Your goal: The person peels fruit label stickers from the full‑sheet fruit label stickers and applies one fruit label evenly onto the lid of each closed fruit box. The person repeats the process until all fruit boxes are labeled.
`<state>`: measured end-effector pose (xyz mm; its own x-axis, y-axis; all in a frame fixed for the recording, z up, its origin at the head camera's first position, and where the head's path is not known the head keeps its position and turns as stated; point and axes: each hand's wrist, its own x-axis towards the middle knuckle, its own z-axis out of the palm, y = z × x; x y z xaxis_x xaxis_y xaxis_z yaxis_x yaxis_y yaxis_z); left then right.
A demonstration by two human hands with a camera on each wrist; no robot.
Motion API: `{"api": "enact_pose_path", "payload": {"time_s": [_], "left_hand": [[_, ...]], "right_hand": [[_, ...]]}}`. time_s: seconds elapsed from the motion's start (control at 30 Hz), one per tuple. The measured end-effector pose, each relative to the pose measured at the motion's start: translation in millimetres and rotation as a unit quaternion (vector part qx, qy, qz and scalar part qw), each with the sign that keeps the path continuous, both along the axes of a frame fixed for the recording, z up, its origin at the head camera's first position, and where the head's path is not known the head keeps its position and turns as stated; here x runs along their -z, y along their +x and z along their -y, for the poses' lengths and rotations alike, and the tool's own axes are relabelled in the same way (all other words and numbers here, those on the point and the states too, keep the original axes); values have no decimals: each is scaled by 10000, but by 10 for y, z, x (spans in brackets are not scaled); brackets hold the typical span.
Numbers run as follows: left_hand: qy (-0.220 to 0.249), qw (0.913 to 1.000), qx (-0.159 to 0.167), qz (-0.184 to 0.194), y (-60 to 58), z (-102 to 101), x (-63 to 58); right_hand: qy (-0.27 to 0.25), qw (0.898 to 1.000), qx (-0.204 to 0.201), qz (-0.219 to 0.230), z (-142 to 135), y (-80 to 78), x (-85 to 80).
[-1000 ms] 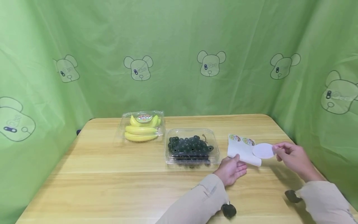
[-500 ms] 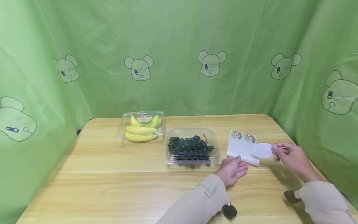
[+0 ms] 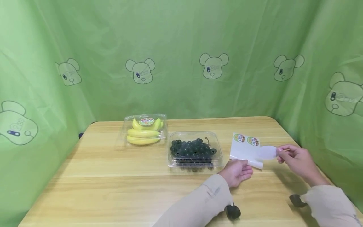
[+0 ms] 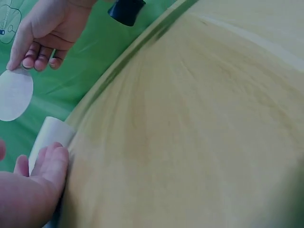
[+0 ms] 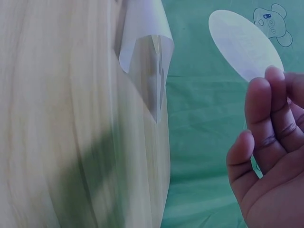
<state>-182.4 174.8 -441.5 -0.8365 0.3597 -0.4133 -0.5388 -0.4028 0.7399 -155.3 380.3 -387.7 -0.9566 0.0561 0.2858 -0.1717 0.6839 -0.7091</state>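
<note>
My right hand [image 3: 299, 162] pinches an oval sticker [image 3: 267, 152] by its right edge between thumb and fingertips. Its plain white side shows in both wrist views. Just left of it is a white sticker sheet [image 3: 244, 148], with two printed round stickers [image 3: 253, 141] near its far edge. My left hand [image 3: 235, 173] holds the sheet's near edge, thumb against it and the other fingers extended. That edge curls over, as the sheet [image 5: 147, 23] shows in the right wrist view. Left of the hands stands a clear clamshell box [image 3: 195, 135] of dark grapes [image 3: 193, 148].
Further back on the left, another clear clamshell box [image 3: 163, 138] contains bananas [image 3: 143, 133] and bears a printed oval sticker [image 3: 146, 121] on its lid. Everything is on a wooden table [image 3: 113, 195]. Green curtains [image 3: 175, 37] printed with bear heads hang around it.
The sheet has swung slightly and flattened, its near edge still curled. The left hand has shifted a little to the right. The right hand keeps hold of the oval sticker, almost still.
</note>
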Motion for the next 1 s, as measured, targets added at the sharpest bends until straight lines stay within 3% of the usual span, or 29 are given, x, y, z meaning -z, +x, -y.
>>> {"api": "enact_pose_path", "payload": {"time_s": [0.17,0.53,0.87,1.0], "left_hand": [[315,9991,288,-67,-14,14,-88],[1006,9926,573,-373,-21,-5,-295],[1299,9836,1148,-502,-36,45,-382],[1339,9826,1203,-462,-37,67,-405]], "right_hand": [[-73,9999,-35,-67,-6,5,-12],[-74,9992,-165,-346,43,3,-23],[-126,9975,-522,-466,42,5,-6],[32,9979,-479,-433,52,14,-23]]}}
